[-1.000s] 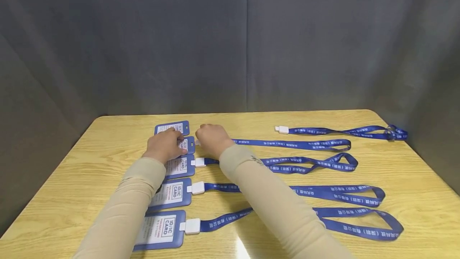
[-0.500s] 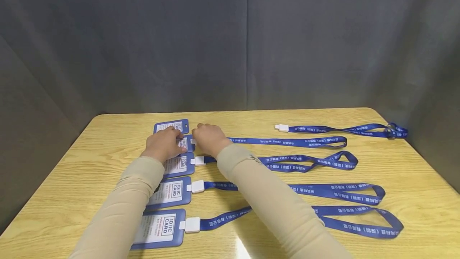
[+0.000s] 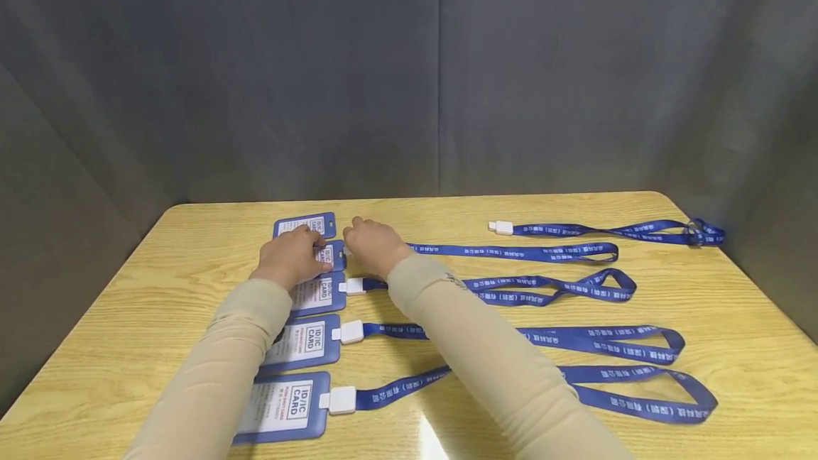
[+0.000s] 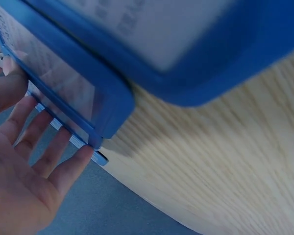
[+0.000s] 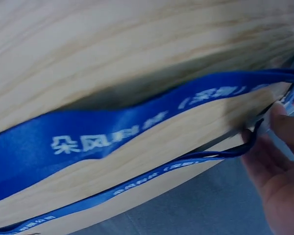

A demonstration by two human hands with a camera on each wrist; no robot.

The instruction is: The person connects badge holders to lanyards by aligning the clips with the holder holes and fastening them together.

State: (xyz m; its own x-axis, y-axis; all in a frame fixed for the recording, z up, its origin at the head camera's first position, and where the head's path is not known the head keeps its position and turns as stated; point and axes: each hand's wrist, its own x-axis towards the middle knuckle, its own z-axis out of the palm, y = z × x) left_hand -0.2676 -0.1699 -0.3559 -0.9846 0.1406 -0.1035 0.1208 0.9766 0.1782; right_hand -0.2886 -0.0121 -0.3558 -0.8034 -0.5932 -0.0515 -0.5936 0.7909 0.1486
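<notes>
My left hand (image 3: 290,255) grips a blue ID card holder (image 3: 329,255), second from the back of a column, with thumb and fingers at its long edges. In the left wrist view the fingers (image 4: 54,142) lie along its far edge. Just right of the holder's slotted end, my right hand (image 3: 373,247) pinches the end of a blue lanyard (image 3: 498,253). Its clip is mostly hidden by the fingers. The right wrist view shows the strap (image 5: 186,157) running up to the fingertips. A slot shows at the holder's end, a small gap from the right fingertips.
Nearer me, three card holders are joined by white clips (image 3: 351,332) to lanyards (image 3: 594,343) stretched rightward. Farthest back lies a holder (image 3: 322,223) with no clip at its slot. A separate lanyard (image 3: 562,231) with a white clip lies back right. A grey curtain (image 3: 441,91) stands behind the table.
My right hand has moved a little left to the holder with the lanyard, then back right slightly, so the lanyard's loop has shifted left. The left hand keeps its grip on the holder.
</notes>
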